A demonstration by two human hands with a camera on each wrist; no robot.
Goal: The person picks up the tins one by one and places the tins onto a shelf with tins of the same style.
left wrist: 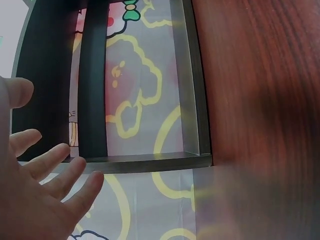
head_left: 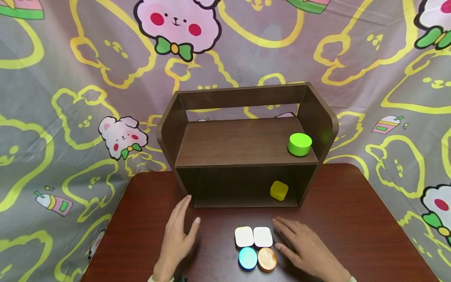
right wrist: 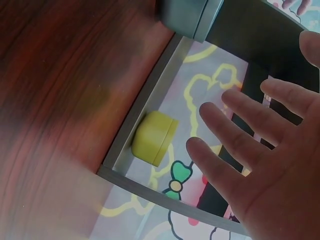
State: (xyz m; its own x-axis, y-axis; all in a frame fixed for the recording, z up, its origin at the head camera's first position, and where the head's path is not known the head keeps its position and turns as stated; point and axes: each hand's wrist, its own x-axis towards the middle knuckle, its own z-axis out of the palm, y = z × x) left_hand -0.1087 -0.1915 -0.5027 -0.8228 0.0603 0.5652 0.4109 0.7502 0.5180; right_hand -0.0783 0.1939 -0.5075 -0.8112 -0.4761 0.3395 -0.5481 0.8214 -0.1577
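Note:
My left hand [head_left: 175, 237] hovers at the table left of the shelf's front, fingers extended and thumb apart, holding nothing. On the other side, my right hand [head_left: 307, 247] has its fingers spread, thumb and fingertips close to a small group of containers. That group has two white rounded-square containers, one on the left [head_left: 244, 237] and one on the right [head_left: 263, 237]. Nearer me sit a round blue container [head_left: 248, 258] and a round orange one [head_left: 267, 259]. In the right wrist view, a pale lidded container [right wrist: 190, 17] shows at the top edge.
A dark brown two-tier shelf [head_left: 243, 165] stands at the table's back. A round green container [head_left: 300, 144] sits at the right of its upper board; a yellow one [head_left: 279, 190] is in the lower compartment's right side. Patterned cloth [head_left: 84, 117] hangs behind the brown table [head_left: 352, 219].

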